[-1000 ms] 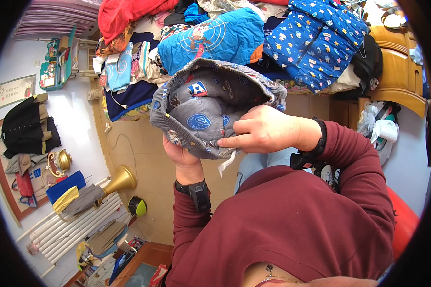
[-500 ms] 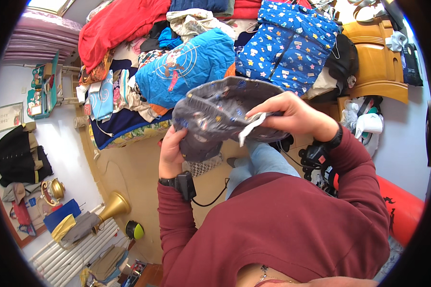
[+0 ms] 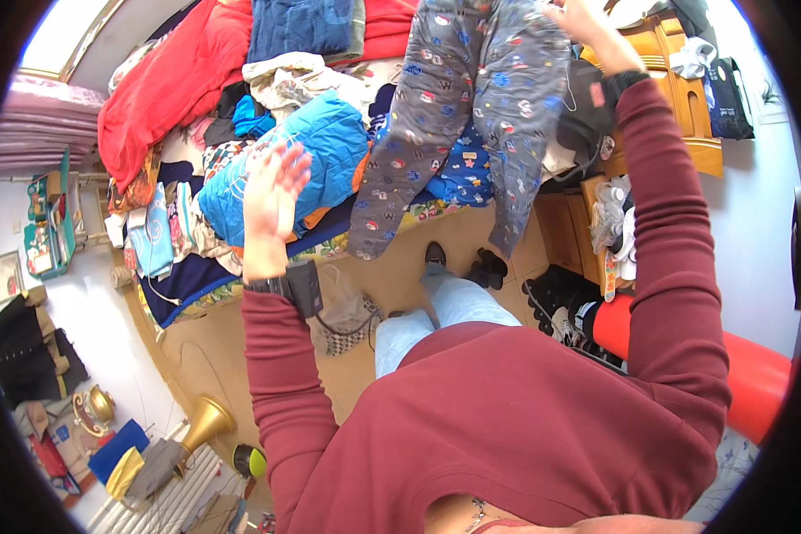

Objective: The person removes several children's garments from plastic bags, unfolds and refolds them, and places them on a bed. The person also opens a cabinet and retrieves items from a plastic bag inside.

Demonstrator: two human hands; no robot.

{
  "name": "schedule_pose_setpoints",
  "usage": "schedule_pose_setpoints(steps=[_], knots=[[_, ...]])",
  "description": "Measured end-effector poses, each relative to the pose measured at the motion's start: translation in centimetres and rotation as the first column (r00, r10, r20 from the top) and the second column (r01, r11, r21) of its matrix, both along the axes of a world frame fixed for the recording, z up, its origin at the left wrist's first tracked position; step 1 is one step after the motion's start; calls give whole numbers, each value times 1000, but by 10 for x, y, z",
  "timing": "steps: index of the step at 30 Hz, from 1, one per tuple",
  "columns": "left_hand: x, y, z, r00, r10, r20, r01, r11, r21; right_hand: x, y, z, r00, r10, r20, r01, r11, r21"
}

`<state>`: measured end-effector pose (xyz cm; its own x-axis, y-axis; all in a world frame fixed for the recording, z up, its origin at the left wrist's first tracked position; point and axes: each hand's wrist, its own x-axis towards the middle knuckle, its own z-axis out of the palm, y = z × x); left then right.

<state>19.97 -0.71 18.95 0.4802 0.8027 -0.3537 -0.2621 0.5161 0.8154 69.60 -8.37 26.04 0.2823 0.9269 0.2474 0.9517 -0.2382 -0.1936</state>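
Note:
Dark grey trousers point(image 3: 436, 98) with a small blue, red and white print are spread out ahead of me. Their legs hang down past the bed's near edge, and the waist is cut off by the top of the picture. My right hand point(image 3: 587, 22) is at their upper right side, fingers closed on the cloth and partly out of the picture. The fabric beside it is smeared by motion. My left hand point(image 3: 276, 196) is held up with fingers spread, holding nothing, in front of a bright blue padded cloth point(image 3: 329, 133).
The bed carries a red blanket point(image 3: 178, 80), folded dark blue clothing point(image 3: 298, 27) and other heaped clothes. A wooden headboard point(image 3: 699, 133) stands at right, with a red cylinder point(image 3: 739, 365) lower down. A checked bag point(image 3: 347, 338) sits on the floor, and a gold horn point(image 3: 209, 418) is at left.
The bunched trousers have opened out to full length over the bed. My left hand has let go and moved left; my right hand has moved up and away from me.

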Motion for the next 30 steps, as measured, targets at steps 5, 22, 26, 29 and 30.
schedule_pose_setpoints(steps=[5, 22, 26, 29, 30], knots=[[-68, -16, -72, 959, 220, -180, -268, 909, -320, -40, -48, -108, 978, 147, -146, -201, 840, -503], [-240, 49, -204, 698, 257, -668, -620, 683, -385, -281, -28, -272, 150, -655, -740, -306, 681, -665], [-281, 69, -230, 813, 74, -577, -421, 760, -496, -315, -16, -286, -80, -727, -682, -275, 674, -686], [-289, 82, -245, 768, 76, -636, -406, 826, -392, -343, -7, -290, -286, -682, -673, -239, 731, -639], [-288, 86, -248, 774, 150, -615, -440, 826, -353, -350, -3, -291, -363, -656, -662, -218, 750, -624]])
